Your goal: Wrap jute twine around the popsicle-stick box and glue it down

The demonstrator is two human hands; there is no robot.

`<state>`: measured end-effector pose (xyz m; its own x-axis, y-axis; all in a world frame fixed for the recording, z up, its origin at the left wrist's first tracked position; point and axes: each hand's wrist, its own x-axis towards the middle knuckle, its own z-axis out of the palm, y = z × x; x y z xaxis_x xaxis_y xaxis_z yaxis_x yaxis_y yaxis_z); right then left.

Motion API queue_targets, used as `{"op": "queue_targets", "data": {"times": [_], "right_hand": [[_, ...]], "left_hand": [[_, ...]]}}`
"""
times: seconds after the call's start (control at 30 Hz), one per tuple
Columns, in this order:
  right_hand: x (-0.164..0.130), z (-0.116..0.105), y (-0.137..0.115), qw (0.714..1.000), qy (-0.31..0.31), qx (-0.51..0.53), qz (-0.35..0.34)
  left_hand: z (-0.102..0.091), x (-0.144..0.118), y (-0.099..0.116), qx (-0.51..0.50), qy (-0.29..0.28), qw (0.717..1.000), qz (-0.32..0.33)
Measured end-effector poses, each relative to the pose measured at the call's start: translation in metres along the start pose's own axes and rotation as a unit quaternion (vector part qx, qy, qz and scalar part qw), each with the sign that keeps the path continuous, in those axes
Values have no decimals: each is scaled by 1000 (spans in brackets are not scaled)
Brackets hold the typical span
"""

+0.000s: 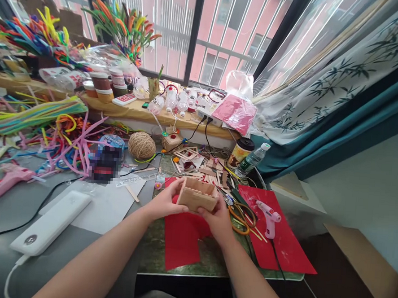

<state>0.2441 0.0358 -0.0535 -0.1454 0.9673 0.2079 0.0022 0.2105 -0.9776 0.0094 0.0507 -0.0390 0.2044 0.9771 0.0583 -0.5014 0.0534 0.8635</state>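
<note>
Between my two hands is a small wooden box (197, 200), its top uncovered and its sides seemingly built from craft sticks. My left hand (166, 202) is closed on the box's left end, thumb along the front. At the right end, my right hand (219, 217) grips it with the thumb pressed to the lower front. Below the box a cut piece of red felt-like sheet (181, 249) lies on the green table mat. Scissors with orange handles (243, 218) rest just right of my right hand.
A pink glue gun (268, 217) lies on a red sheet (290, 244) at the right. Loose craft sticks (214, 173), a twine ball (141, 146), a water bottle (253, 160) and a paper cup (241, 152) stand behind. A white lamp-like device (51, 223) and another pink glue gun (8, 182) are left.
</note>
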Motion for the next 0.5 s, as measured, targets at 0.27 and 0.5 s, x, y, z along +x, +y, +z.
{"op": "queue_targets", "data": {"times": [0.27, 0.5], "right_hand": [[116, -12, 16, 952, -70, -293, -61], [165, 1, 30, 851, -165, -496, -48]], "left_hand": [[-13, 19, -10, -157, 162, 974, -11], [-21, 22, 6, -280, 174, 943, -40]]}}
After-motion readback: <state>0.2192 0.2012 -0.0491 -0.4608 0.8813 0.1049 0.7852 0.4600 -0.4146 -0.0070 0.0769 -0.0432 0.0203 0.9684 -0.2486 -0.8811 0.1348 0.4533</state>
